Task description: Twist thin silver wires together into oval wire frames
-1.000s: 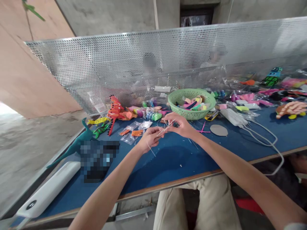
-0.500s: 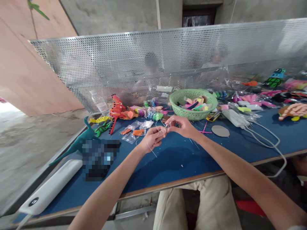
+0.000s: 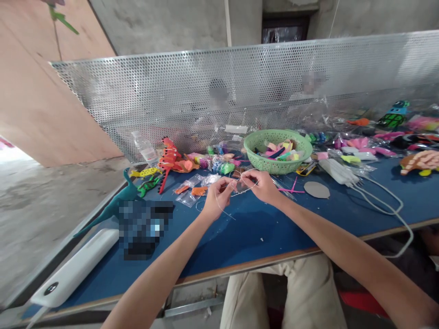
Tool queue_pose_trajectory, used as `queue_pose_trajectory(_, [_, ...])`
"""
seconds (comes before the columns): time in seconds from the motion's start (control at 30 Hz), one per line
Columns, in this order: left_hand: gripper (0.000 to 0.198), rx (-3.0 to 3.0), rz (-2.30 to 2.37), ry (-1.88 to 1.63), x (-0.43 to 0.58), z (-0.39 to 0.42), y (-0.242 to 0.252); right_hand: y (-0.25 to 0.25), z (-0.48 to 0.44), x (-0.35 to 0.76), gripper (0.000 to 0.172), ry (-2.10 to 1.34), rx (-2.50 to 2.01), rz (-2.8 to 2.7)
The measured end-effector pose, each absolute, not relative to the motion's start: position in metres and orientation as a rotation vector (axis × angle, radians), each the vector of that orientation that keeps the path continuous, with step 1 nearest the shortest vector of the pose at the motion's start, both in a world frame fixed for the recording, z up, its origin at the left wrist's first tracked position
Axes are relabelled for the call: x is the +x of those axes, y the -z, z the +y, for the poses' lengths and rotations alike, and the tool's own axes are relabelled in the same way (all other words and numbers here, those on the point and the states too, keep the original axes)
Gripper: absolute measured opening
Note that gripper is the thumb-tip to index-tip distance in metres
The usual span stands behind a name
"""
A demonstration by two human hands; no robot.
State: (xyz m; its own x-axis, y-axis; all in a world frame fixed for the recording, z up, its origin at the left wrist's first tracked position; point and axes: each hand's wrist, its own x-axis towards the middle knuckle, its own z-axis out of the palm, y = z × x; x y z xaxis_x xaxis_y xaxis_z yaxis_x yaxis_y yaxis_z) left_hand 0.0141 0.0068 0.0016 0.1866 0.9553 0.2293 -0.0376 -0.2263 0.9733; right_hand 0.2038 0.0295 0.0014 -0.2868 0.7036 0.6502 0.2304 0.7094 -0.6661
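Note:
Above the blue tabletop [image 3: 240, 233], my left hand [image 3: 217, 199] pinches a thin white wire [image 3: 227, 214] between thumb and fingertips. One loose end of the wire trails down past the wrist. My right hand [image 3: 262, 186] also grips the wire, fingers bent in a pinch, and a thin curve of it loops around the fingertips. The hands are a small gap apart, facing each other. Whether anything small sits on the wire between them is too fine to make out. Just beyond the left hand lie small clear bags with orange pieces [image 3: 199, 191].
A green basket [image 3: 274, 165] of colourful pieces stands behind my hands. Pink strips [image 3: 293, 184], a grey oval [image 3: 316, 189] and a white charger with cables [image 3: 334, 171] are at right. Toy animals, a teal dinosaur [image 3: 118, 198] and a white power bank [image 3: 77, 269] occupy the left.
My hands have moved slightly apart, the right one shifting to the right. The wire now spreads in a wider loop between them. The view has tilted a little.

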Motion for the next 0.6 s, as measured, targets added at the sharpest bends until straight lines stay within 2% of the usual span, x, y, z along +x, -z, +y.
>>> queue_pose_trajectory(0.27, [0.035, 1.442, 0.972, -1.254, 0.009, 0.013, -0.002, -0.005, 0.021, 0.197, 0.019, -0.615, -0.818, -1.815])
queue_pose_trajectory(0.6, [0.024, 1.18, 0.686, -0.918, 0.001, 0.007, -0.012, -0.014, 0.036, 0.221, 0.02, -0.853, -0.559, -1.979])
